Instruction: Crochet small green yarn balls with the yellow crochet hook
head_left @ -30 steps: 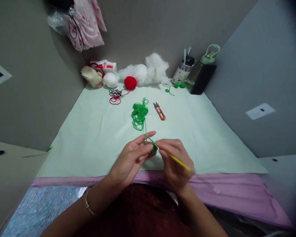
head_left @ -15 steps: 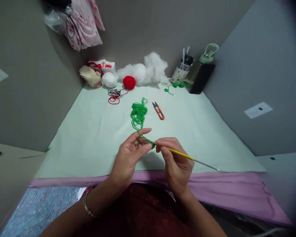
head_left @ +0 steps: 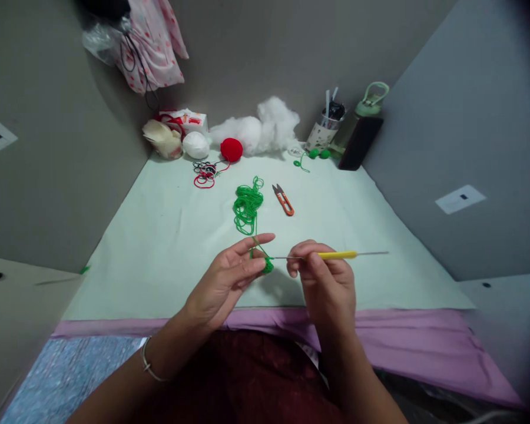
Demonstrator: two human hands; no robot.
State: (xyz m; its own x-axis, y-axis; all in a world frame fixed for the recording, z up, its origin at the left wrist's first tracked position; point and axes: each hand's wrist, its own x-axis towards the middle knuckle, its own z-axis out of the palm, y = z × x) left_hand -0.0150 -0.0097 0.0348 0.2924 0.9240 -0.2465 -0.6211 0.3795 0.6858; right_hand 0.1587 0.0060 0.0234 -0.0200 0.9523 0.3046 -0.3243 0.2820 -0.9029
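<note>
Between the thumb and fingers of my left hand [head_left: 229, 271] is a small green crochet piece [head_left: 268, 266]. Green yarn runs from it over my raised index finger and back to a loose heap of green yarn [head_left: 247, 206] on the table. My right hand [head_left: 327, 277] grips a crochet hook [head_left: 338, 255] by its yellow handle, held nearly level. The hook's metal tip reaches left to the top of the green piece, where a loop of yarn sits. Orange thread snips [head_left: 283, 200] lie beyond my hands, right of the yarn heap.
Along the back stand a red yarn ball [head_left: 231, 150], a white yarn ball [head_left: 196, 145], white stuffing [head_left: 269, 126], a pen cup [head_left: 324, 131], a bottle [head_left: 371, 103] and a dark phone [head_left: 361, 143]. Tangled red and black yarn [head_left: 205, 174] lies at back left. Grey partitions enclose the table.
My right hand has moved slightly right, and the hook has swung from slanting down rightward to nearly level. More of the green piece shows at my left fingertips.
</note>
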